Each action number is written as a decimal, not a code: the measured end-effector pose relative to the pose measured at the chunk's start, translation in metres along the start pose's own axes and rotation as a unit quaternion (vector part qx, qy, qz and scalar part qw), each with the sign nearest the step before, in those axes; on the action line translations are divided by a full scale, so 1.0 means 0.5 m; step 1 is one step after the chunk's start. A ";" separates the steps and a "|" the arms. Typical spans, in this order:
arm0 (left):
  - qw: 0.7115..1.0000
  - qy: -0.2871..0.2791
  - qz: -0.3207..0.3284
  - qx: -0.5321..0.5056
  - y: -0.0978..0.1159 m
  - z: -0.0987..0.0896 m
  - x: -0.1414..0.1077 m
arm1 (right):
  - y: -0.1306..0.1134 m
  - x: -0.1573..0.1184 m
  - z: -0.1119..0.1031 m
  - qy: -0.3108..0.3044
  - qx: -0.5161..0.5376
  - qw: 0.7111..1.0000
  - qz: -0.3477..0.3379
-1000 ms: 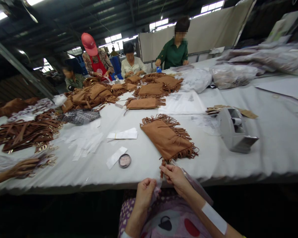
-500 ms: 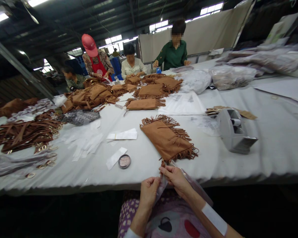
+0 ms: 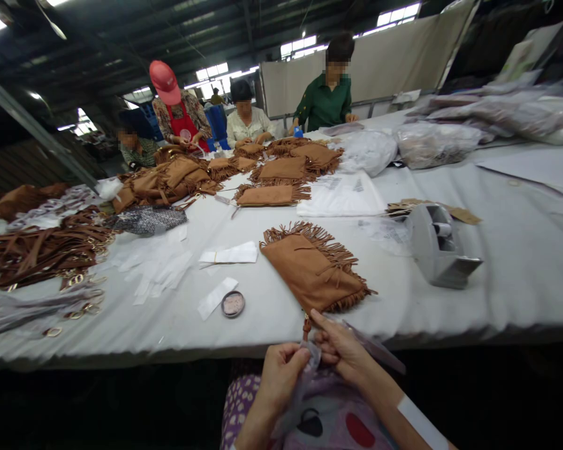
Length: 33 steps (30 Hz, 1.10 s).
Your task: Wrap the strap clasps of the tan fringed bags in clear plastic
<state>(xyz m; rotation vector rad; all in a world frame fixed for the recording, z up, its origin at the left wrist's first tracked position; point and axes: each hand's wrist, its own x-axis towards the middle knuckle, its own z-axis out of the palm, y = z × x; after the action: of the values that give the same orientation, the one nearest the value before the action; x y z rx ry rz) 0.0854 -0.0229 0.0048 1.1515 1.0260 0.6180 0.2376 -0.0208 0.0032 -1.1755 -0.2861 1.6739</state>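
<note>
A brown fringed suede pouch (image 3: 312, 269) lies at the table's near edge, with a small brown tassel pull (image 3: 306, 327) hanging from its near corner. Below the tassel, my left hand (image 3: 281, 372) pinches a clear plastic sleeve (image 3: 313, 356) around the tassel's lower end. My right hand (image 3: 342, 347) stretches its index finger to the pouch corner by the zipper end. Its other fingers curl against the plastic, partly hidden. Another strip of clear plastic (image 3: 380, 350) shows behind the right wrist, over the table edge.
A grey tape dispenser (image 3: 443, 250) stands right of the pouch. Left are a small round tin (image 3: 233, 304), white paper strips (image 3: 162, 265) and brown straps (image 3: 47, 250) with gold buckles. More fringed pouches (image 3: 281, 169) lie farther back, where several people work. Plastic-bagged goods (image 3: 507, 112) are piled at right.
My right hand has let go of the tassel pull and lowered, its index finger now extended to the pouch corner. The plastic has slid down, baring more of the tassel; my left hand has dropped slightly.
</note>
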 end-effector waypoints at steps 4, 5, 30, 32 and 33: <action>1.000 0.003 -0.020 0.019 -0.019 -0.006 -0.021 | 0.024 0.007 0.015 0.036 0.018 0.999 -0.018; 0.999 0.013 -0.028 0.016 -0.024 -0.006 -0.021 | 0.030 0.009 0.019 0.051 0.005 0.998 -0.030; 0.995 0.098 -0.024 -0.015 0.002 0.030 0.069 | 0.039 0.010 0.009 0.134 0.028 0.986 -0.091; 0.994 0.103 0.007 0.043 0.004 0.035 0.072 | 0.043 0.017 0.005 0.136 0.017 0.987 -0.086; 0.991 0.109 0.024 0.079 0.005 0.037 0.073 | 0.044 0.019 0.002 0.134 0.013 0.987 -0.083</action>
<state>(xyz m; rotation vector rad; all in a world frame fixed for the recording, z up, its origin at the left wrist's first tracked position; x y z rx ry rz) 0.1181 0.0001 -0.0038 1.2706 1.2536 0.7223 0.2236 -0.0224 -0.0163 -1.3039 -0.1870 1.3531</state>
